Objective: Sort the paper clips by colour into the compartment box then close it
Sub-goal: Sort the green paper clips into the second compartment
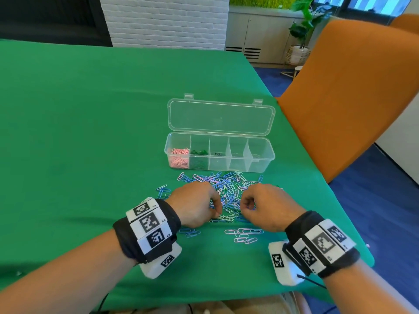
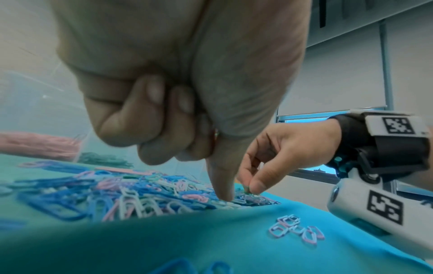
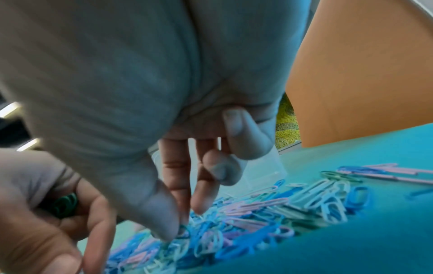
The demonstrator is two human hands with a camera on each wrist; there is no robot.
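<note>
The clear compartment box (image 1: 260, 164) stands open, its lid (image 1: 221, 116) laid back. Pink clips (image 1: 179, 157) fill its leftmost compartment and green clips (image 1: 198, 160) the second one. A mixed pile of paper clips (image 1: 229, 184) lies in front of the box. My left hand (image 1: 215, 214) is at the pile's near edge. Its curled fingers hold a bunch of green clips (image 3: 64, 204), and one finger (image 2: 222, 192) touches the pile. My right hand (image 1: 243, 210) is beside it and pinches a green clip (image 3: 183, 231) in the pile.
A small group of blue clips (image 1: 189, 232) lies near my left wrist, and a pale pink group (image 1: 244, 236) near my right. More blue ones (image 1: 163, 191) lie left of the pile. An orange chair (image 1: 351, 87) stands at the green table's (image 1: 90, 132) right edge.
</note>
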